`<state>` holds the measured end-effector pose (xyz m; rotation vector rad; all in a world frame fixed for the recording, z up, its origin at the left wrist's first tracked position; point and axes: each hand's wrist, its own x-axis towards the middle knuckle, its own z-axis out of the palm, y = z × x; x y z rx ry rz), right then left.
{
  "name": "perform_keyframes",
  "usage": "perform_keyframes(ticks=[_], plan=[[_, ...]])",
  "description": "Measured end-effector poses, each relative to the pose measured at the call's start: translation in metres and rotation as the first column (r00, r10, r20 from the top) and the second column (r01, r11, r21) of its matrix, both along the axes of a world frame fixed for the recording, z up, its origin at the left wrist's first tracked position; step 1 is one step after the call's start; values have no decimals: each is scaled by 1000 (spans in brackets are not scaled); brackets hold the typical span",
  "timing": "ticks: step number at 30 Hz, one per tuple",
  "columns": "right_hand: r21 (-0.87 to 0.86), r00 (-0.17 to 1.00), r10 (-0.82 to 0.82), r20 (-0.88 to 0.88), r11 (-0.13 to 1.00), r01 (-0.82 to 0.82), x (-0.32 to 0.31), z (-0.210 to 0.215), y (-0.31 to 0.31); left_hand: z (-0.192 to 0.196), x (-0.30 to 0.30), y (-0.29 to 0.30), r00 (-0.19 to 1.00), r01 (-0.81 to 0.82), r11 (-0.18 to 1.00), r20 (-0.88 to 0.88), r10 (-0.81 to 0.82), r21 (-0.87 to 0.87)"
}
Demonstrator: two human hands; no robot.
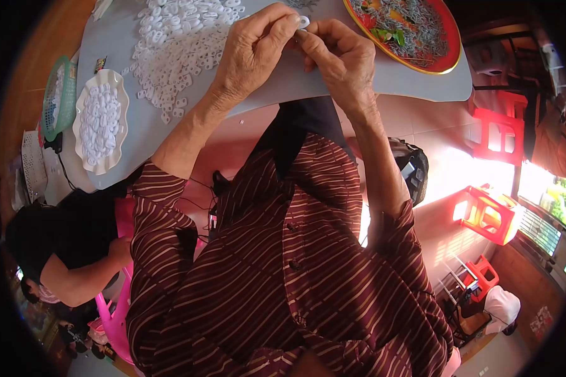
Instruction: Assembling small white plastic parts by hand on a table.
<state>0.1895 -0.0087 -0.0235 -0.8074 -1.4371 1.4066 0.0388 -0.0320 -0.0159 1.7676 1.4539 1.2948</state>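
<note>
Setting: a home used for piecework. Evidence was a grey worktable heaped with small white plastic parts, a scalloped white dish of the same, red plastic stools on a tiled floor, and a barred window.

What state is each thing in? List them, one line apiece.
left hand: pinched shut on the small white ring
right hand: fingertips pinching at the same ring
small white ring: held above the table
white dish: filled with white pieces
red tray: holds grey bits
loose white pieces: heaped on the table
</note>
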Motion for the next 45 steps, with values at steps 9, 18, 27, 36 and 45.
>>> perform_keyframes(ticks=[9,18,27,36,45], plan=[[4,1000,26,17,1000,-26,1,0,0,-2,-3,3,999,25,999,28,-26,33],[-16,999,-23,-41,1000,22,0,-2,1,-6,-5,4,1000,-8,999,-9,7,-44],[-43,998,-24,-64,999,22,4,-1,1,-10,-2,6,1000,-10,1000,-26,10,4],[-9,986,-4,-169,1000,2,3,-8,4,-7,-1,6,1000,15,998,4,-15,-60],[7,984,-44,-172,999,46,1,-6,2,-5,-1,6,1000,-4,995,-19,2,-100]])
